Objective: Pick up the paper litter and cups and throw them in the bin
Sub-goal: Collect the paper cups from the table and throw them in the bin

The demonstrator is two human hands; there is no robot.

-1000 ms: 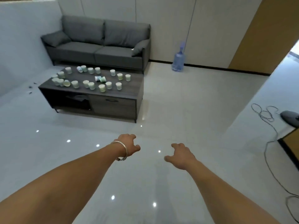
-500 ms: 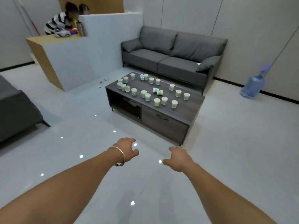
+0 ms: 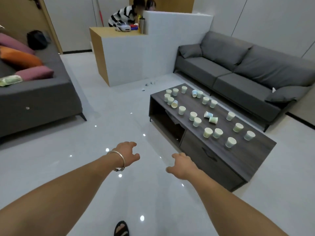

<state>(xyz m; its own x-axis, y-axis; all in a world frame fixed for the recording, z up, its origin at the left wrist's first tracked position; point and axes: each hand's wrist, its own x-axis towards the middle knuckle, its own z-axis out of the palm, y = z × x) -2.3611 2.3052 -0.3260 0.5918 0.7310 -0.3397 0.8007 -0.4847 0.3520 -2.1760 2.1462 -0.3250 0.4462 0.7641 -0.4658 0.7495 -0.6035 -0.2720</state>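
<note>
Above the glossy floor [image 3: 85, 167], left hand [image 3: 127, 155] and right hand [image 3: 182, 166] hang loosely curled, holding nothing, near the cup-strewn coffee table [image 3: 221, 157].

Bright even light; ceiling-light glints on floor [image 3: 119, 116]; edges bowed.

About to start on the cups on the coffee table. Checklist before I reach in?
1. Left hand free: ok, holds nothing.
2. Right hand free: ok, holds nothing.
3. Paper cups located: ok, on the coffee table, several tipped over.
4. Paper cups empty: cannot tell.
5. Floor scraps located: ok, beside the white counter.
6. Bin located: not ok, none in view.
</note>
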